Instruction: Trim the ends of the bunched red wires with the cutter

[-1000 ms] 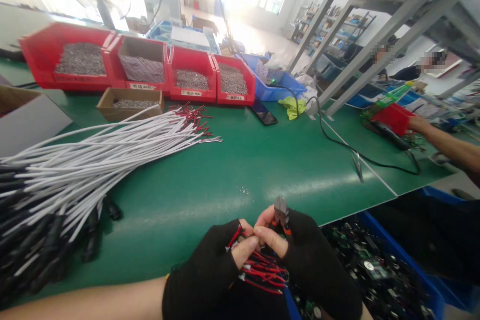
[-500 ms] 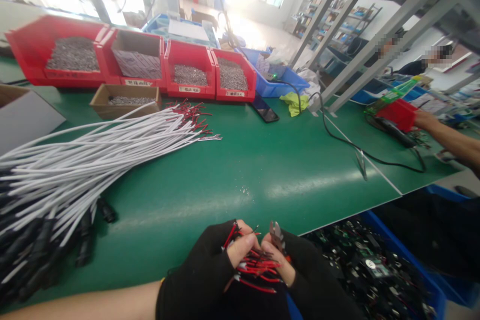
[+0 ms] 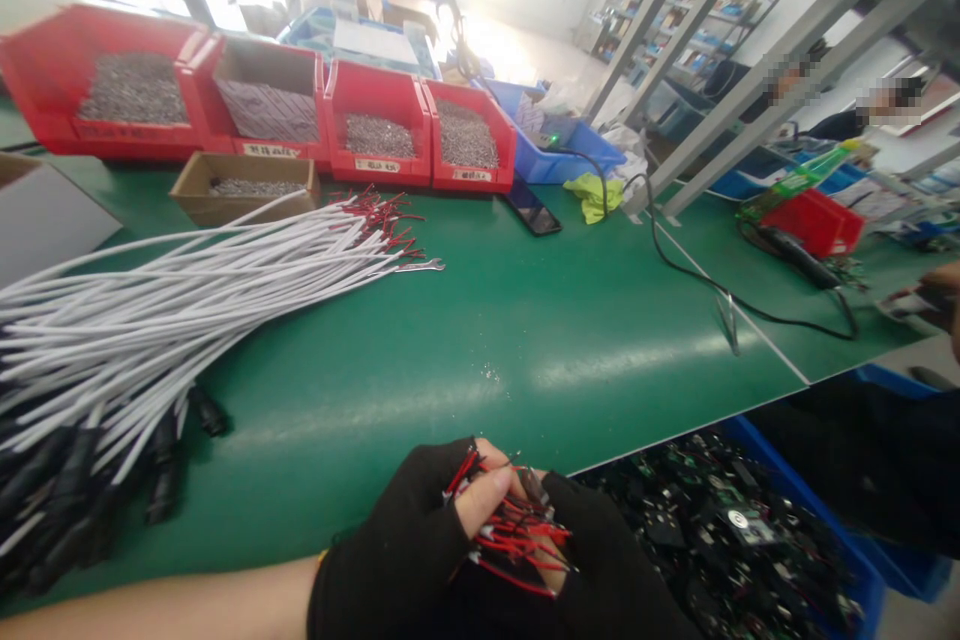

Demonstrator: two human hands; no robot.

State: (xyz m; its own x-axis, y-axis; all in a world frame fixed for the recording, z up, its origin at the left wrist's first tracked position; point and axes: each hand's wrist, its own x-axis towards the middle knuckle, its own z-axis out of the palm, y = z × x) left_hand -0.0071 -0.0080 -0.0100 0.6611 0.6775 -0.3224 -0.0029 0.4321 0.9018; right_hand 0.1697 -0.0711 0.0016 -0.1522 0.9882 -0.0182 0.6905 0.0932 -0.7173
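Observation:
My left hand (image 3: 431, 520), in a black fingerless glove, is closed around a bunch of short red and black wires (image 3: 521, 540) at the bottom centre. My right hand (image 3: 592, 540), gloved the same way, presses against the bunch from the right. Metal jaws of pliers (image 3: 534, 488) show faintly between its fingers, the rest hidden by the glove. White cables (image 3: 225, 290) with red wire ends and black connectors lie on the left of the green table (image 3: 420, 370). A small wrench (image 3: 424, 266) rests by their tips.
Red bins (image 3: 379, 125) of small metal parts line the back, with a cardboard box (image 3: 244, 188) before them. A phone (image 3: 534, 210) lies near a blue bin (image 3: 577, 155). Lower right, a blue crate (image 3: 862, 570) holds black parts. Another person's hand (image 3: 941, 290) is at the right edge.
My right hand has turned inward over the wires, and the pliers' jaws, upright before, are now mostly covered. The other person's hand has left the red bin at the right.

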